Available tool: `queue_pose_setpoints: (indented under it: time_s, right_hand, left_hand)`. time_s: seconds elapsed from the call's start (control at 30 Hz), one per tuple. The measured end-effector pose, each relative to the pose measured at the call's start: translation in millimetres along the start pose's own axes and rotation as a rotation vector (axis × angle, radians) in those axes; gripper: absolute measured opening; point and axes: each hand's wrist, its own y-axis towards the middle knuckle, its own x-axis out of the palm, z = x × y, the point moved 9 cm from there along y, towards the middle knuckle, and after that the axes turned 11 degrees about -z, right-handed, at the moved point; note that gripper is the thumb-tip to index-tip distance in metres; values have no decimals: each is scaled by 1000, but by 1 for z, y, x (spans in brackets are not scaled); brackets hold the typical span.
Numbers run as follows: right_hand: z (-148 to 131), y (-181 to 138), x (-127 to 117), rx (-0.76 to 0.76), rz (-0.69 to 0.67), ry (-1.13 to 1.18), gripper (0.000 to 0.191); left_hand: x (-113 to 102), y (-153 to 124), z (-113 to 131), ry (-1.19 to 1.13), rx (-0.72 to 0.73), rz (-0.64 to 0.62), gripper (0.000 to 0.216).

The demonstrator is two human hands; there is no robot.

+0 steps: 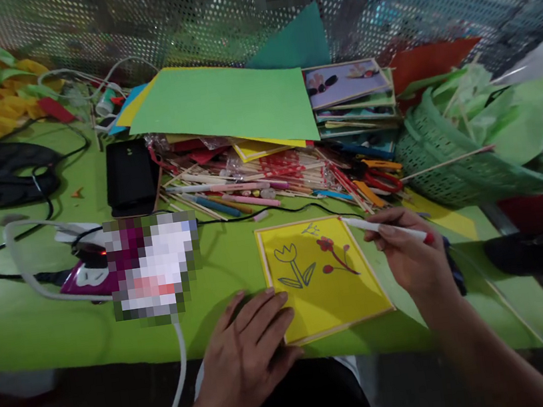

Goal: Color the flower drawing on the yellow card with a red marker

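Note:
A yellow card [337, 309] framed with thin wooden strips lies on the green table. It bears a dark outlined tulip, a red flower with buds and a small dark sketch near the top edge. My left hand [253, 341] rests flat with its fingers stretched out, fingertips over the card's left edge. In my right hand [418, 257] is a white felt-tip marker [391, 227] with a red end, pinched between the fingers. Its red tip is at the card's upper right corner; whether it touches the surface I cannot tell.
Behind the card lie loose sticks and pens [244, 190], scissors [382, 181] and stacked green paper [227, 105]. A green basket [440, 146] stands right. To the left are a purple power strip [87, 273] with cables, a blurred-out phone and a black tray [130, 176].

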Motion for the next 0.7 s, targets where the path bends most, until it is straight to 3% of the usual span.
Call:
queue_pose_setpoints:
  time_s: [0.13, 0.23, 0.5, 0.7]
  right_hand:
    - [-4, 12, 32, 22, -98, 12, 14]
    - [4, 18, 40, 27, -97, 44, 16]
    - [30, 26, 6, 67, -26, -44, 13]
    - [36, 33, 4, 92, -14, -93, 15]
  left_hand:
    - [2, 0, -1, -14, -6, -17, 26]
    - [2, 0, -2, -13, -15, -22, 25]
    - [-3, 6, -1, 22, 2, -12, 24]
    - [-3, 6, -1, 20, 6, -7, 25]
